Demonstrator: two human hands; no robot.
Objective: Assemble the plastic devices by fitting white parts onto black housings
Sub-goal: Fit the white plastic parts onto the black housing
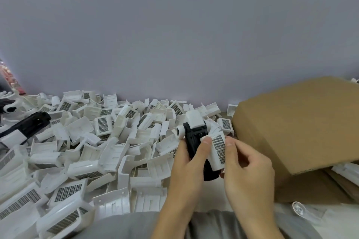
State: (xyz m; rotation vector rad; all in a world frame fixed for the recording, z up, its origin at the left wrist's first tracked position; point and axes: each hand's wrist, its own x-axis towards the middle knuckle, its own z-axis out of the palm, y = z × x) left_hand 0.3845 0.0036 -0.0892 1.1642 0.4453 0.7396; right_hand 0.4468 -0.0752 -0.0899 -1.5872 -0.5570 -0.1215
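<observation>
Grey cloth (136,225) lies nearest the camera. Just above it, the left hand (186,163) grips a black housing (193,141), thumb across its front. The right hand (246,165) pinches a white grille cover (218,153) against the housing's right side. A cardboard box (303,128) sits right. A heap of white parts (101,141) spreads left, back to the wall (174,25).
</observation>
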